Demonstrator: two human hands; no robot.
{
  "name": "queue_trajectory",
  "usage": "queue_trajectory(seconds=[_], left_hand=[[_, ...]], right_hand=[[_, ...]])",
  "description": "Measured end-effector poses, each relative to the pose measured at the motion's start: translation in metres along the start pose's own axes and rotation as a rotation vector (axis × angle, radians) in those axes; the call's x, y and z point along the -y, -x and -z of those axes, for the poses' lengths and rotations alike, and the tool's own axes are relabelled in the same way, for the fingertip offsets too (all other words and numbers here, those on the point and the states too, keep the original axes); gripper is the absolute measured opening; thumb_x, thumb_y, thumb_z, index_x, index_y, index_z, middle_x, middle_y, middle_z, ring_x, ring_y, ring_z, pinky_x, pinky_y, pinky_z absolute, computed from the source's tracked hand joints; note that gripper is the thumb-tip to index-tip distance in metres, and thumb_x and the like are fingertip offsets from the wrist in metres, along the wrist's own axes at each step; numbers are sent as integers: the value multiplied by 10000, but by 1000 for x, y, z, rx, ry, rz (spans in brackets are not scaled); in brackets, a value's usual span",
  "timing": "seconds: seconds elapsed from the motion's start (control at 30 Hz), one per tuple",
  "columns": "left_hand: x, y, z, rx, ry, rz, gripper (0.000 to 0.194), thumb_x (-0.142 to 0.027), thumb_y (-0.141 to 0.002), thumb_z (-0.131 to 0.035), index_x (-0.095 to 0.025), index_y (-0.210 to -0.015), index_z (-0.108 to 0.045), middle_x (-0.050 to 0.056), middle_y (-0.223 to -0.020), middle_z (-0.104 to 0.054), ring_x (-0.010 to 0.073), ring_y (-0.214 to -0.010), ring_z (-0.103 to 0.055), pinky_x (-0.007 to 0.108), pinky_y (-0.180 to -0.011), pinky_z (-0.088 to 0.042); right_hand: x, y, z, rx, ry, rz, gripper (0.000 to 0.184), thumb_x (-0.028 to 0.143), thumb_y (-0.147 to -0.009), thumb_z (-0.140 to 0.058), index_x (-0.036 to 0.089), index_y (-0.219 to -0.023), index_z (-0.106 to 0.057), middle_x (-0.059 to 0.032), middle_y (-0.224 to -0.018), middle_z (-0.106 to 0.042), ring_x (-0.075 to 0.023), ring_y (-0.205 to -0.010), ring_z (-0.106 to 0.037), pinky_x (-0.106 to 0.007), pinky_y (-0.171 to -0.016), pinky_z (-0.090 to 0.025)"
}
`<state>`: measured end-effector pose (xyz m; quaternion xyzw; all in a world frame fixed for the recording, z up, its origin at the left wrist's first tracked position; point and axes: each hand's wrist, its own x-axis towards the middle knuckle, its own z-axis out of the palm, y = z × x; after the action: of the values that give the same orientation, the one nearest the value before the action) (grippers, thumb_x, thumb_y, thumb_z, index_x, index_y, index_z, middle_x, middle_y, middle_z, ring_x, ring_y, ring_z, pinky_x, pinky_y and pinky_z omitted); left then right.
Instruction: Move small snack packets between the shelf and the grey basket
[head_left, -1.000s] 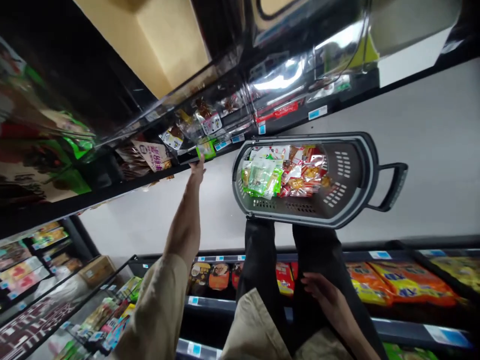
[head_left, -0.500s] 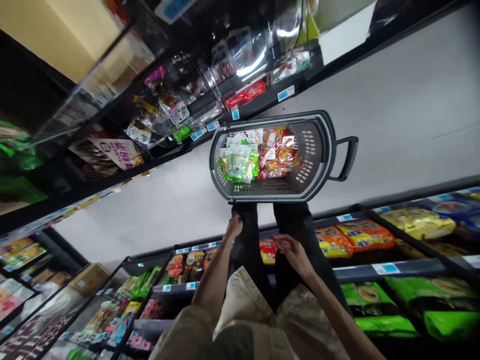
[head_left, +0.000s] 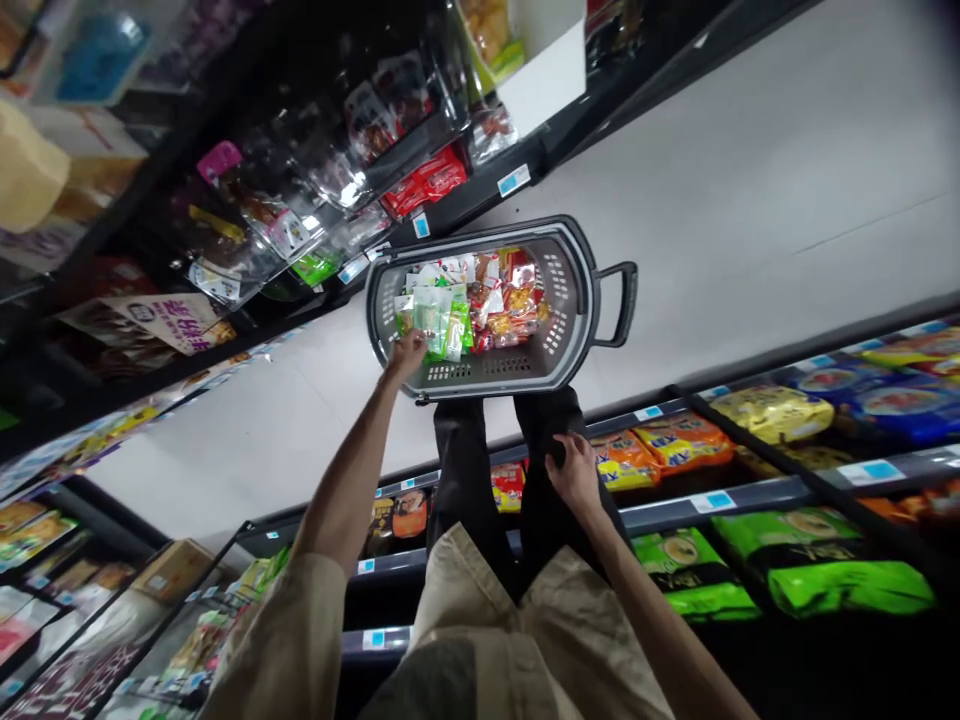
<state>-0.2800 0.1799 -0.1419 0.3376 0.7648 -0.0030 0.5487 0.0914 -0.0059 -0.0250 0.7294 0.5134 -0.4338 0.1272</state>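
Note:
A grey shopping basket [head_left: 495,388] stands on the floor in front of my legs. Pale green and white snack packets [head_left: 431,310] lie in its left half, and red and orange snack packets [head_left: 517,300] lie to the right of them. My left hand [head_left: 409,352] is over the basket's near left side, at the edge of the green packets. Its fingers look closed, and what they hold, if anything, is hidden. Over my right leg, my right hand [head_left: 575,472] is loosely bent with thumb and fingers apart, holding nothing.
Dark shelves with clear bins of packaged snacks, including red packets [head_left: 426,182], run along the far side. Behind my legs, shelves hold orange noodle packs [head_left: 686,445] and green packs [head_left: 840,565]. The basket's handle [head_left: 624,305] sticks out right. A cardboard box [head_left: 172,572] sits at lower left.
My left hand has moved from beside my left leg, forward and over the basket to the green packets. My right hand stays near my right leg. The whole view has shifted.

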Motion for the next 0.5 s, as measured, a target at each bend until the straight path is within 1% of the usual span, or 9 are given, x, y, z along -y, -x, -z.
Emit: queue_trajectory(seconds=[0.07, 0.1, 0.17, 0.23, 0.3, 0.33, 0.4, 0.5], left_hand=[[-15, -11, 1, -59, 44, -31, 181, -134, -904, -683, -199, -1070, -714, 37, -842, -722, 257, -872, -691, 502, -1009, -514], [-22, -13, -4, -72, 60, -48, 176, -126, -894, -686, -204, -1049, -714, 28, -825, -711, 260, -871, -692, 511, -1013, -515], [-35, -13, -24, -60, 62, -76, 176, -107, -878, -678, -210, -1016, -712, 27, -851, -708, 258, -897, -692, 507, -1026, -517], [-45, -8, -53, -37, 43, -92, 181, -81, -849, -677, -201, -979, -714, 54, -966, -718, 254, -967, -686, 482, -1071, -501], [-52, -5, -89, -20, 27, -98, 198, -48, -797, -690, -191, -931, -719, 85, -1090, -706, 261, -1075, -666, 459, -1141, -455], [-55, -6, -107, -12, 22, -93, 206, -35, -770, -698, -190, -903, -721, 94, -1118, -697, 268, -1125, -652, 454, -1171, -430], [-59, -14, -143, 5, 22, -70, 201, -25, -732, -709, -191, -846, -722, 103, -1092, -696, 286, -1190, -632, 468, -1200, -403], [-67, -39, -190, 14, 55, -21, 170, -43, -726, -718, -178, -828, -730, 109, -1023, -714, 298, -1202, -630, 501, -1184, -420]], right_hand=[[-7, 1, 7, 65, 119, -67, 530, 287, -895, -588, 94, -1387, -553, -247, -1468, -542, -357, -1323, -544, -503, -1099, -452], [-8, 0, 11, 108, 155, -98, 584, 310, -912, -593, 91, -1446, -502, -255, -1495, -513, -363, -1327, -540, -497, -1075, -466], [-9, -3, 19, 184, 194, -145, 647, 372, -944, -591, 115, -1517, -433, -252, -1514, -490, -378, -1315, -539, -489, -1008, -500], [-5, -9, 28, 224, 219, -187, 654, 413, -961, -577, 144, -1536, -423, -241, -1497, -500, -397, -1287, -540, -487, -930, -528], [-2, -17, 40, 228, 244, -209, 626, 428, -973, -554, 157, -1527, -445, -236, -1460, -520, -406, -1255, -544, -478, -869, -539], [-1, -21, 45, 218, 252, -210, 611, 431, -979, -543, 155, -1517, -459, -235, -1439, -529, -404, -1241, -548, -468, -851, -539], [-2, -30, 56, 187, 253, -203, 581, 442, -990, -523, 151, -1491, -487, -230, -1393, -553, -388, -1214, -560, -442, -835, -533], [-9, -44, 70, 163, 241, -201, 533, 453, -1004, -501, 153, -1444, -533, -209, -1323, -592, -364, -1184, -583, -405, -818, -519]])
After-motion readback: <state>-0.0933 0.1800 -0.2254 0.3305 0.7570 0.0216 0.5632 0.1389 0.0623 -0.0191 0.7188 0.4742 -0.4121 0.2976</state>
